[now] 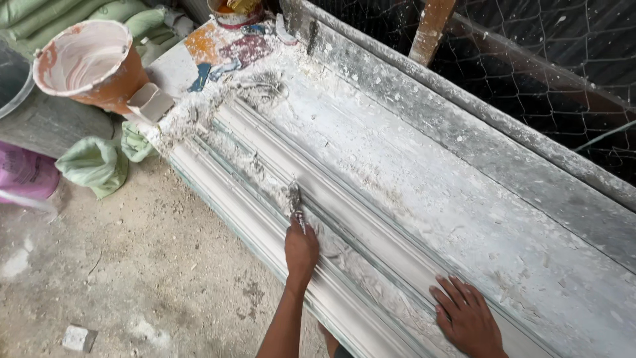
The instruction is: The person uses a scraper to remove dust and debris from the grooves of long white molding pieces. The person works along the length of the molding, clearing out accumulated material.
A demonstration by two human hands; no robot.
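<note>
A small scraper [295,199] is gripped by the left hand [301,248] on the plaster moulding [265,156]; the right hand [467,318] is laid flat, open, nearer right.

There is one view only, from the camera on my head. It looks steeply down and forward along the long table [464,219], which runs from the lower right corner up to the upper left. It sits near: my left hand [301,248] and right hand [467,318] fill the lower edge, arms cut off by the frame. The floor [132,265] takes the lower left, wire mesh [543,59] the upper right.
</note>
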